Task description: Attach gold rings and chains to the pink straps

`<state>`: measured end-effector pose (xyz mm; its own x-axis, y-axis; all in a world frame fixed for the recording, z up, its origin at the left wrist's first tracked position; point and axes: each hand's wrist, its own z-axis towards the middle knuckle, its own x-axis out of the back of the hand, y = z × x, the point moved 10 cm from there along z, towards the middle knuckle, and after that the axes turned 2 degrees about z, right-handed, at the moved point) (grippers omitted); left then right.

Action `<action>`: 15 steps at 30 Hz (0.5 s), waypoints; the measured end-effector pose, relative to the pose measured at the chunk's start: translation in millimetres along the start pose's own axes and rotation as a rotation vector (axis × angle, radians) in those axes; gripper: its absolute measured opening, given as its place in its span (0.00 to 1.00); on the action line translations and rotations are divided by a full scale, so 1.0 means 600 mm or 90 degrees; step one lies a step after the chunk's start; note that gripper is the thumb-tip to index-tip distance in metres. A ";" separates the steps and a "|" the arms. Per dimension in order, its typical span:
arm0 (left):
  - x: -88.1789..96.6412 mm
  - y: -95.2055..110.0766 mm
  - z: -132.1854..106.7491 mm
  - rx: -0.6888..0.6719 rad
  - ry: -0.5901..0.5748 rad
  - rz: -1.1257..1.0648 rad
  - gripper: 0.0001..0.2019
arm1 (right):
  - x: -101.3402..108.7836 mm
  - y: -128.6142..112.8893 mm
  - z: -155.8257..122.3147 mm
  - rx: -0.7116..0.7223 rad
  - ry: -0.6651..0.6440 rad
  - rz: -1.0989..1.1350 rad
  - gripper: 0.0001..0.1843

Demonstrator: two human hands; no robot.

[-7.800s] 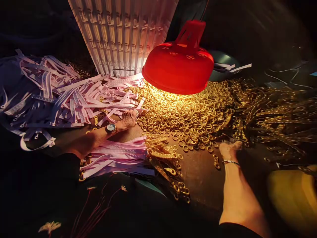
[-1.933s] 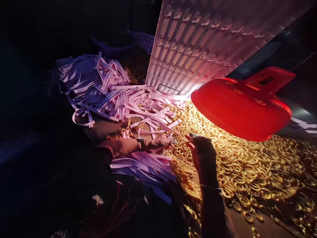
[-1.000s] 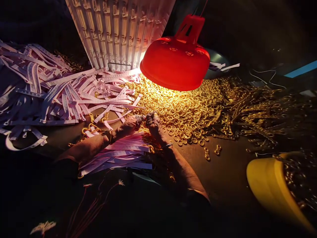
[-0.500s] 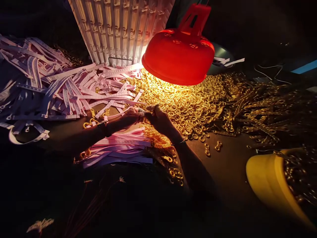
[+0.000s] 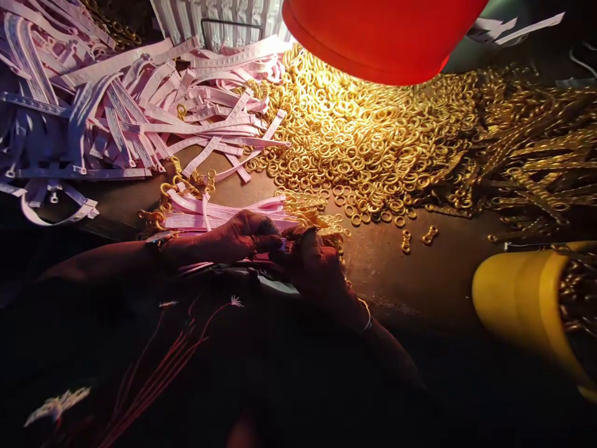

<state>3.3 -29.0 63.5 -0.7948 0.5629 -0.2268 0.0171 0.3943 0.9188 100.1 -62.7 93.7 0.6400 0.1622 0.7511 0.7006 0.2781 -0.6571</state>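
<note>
My left hand (image 5: 237,236) is closed, thumb and fingers pinched on a pink strap (image 5: 205,211), part of which curves up behind the wrist. My right hand (image 5: 317,258) meets it fingertip to fingertip, also closed. A small pale purple bit shows between the two hands, but what the right fingers pinch is hidden in shadow. Both hands hover over a bundle of pink straps (image 5: 224,216) laid side by side, with gold links (image 5: 308,202) at their right ends.
A tangled heap of pink straps (image 5: 125,124) lies at left. Gold rings (image 5: 354,137) are piled under a red lamp (image 5: 382,37), with twisted gold strips (image 5: 536,162) to their right. A tipped yellow container (image 5: 517,286) holds dark links. Red cords (image 5: 168,373) lie in front.
Both hands have drawn back from the edge of the gold ring pile toward me, staying together, and are now over the strap bundle. The view has tilted down and come closer.
</note>
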 end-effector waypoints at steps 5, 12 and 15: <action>0.002 -0.004 -0.002 -0.016 0.029 -0.025 0.11 | -0.022 0.017 0.005 -0.074 -0.047 0.189 0.11; -0.002 -0.036 0.019 0.052 0.010 -0.061 0.17 | -0.044 0.018 0.020 -0.043 -0.093 0.155 0.10; 0.000 -0.039 0.027 0.055 0.029 -0.080 0.19 | -0.051 0.022 0.029 -0.037 -0.117 0.096 0.08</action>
<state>12.5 -26.1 36.9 -0.8208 0.4718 -0.3220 -0.0344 0.5218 0.8524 84.2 -47.8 63.0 0.6740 0.3695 0.6397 0.6220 0.1833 -0.7613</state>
